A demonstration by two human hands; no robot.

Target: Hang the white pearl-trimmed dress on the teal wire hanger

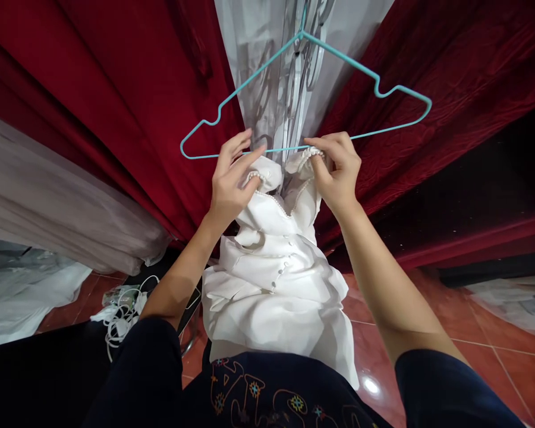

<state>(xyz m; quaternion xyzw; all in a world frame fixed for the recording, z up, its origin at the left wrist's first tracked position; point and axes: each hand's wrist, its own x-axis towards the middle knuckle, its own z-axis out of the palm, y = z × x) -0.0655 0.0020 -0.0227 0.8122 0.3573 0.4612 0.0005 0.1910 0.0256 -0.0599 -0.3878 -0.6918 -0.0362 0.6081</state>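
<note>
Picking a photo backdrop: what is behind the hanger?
Behind the hanger are red curtains and, between them, a white scrolled frame. Whatever the curtains cover cannot be seen.

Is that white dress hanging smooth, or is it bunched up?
Bunched up: the dress shows loose folds below its beaded neckline, while the left hand and right hand hold its top.

Head camera: worn on the head, looking forward and down past the dark shirt (pixel 307 374)
Red curtains (pixel 116 89): ahead, up top
Tiled floor (pixel 432 315): below
Left hand (pixel 232 178) and right hand (pixel 339 166): close up, mid-view
</note>
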